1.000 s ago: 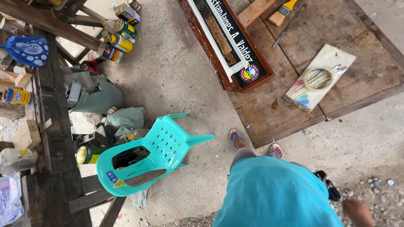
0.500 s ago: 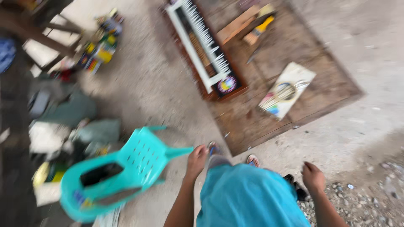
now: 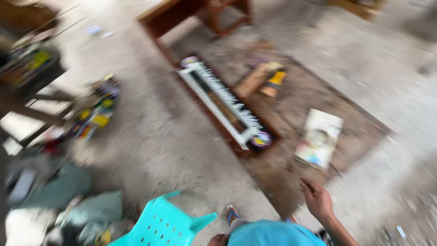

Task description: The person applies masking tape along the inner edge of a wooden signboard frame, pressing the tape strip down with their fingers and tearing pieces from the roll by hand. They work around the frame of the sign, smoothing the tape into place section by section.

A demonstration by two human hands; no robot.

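Motion blur is softening the whole view, yet the right hand [image 3: 317,199] is being shown loosely half-curled and holding nothing, hanging over the near edge of the wooden board [image 3: 291,173] on the concrete floor [image 3: 173,136], near the pale flat packet [image 3: 319,138] lying on it. Only a sliver of the left hand [image 3: 217,239] is being seen at the bottom edge beside the turquoise plastic chair [image 3: 166,224], its grip being impossible to tell. A long framed sign [image 3: 225,104] is lying across the board's far side.
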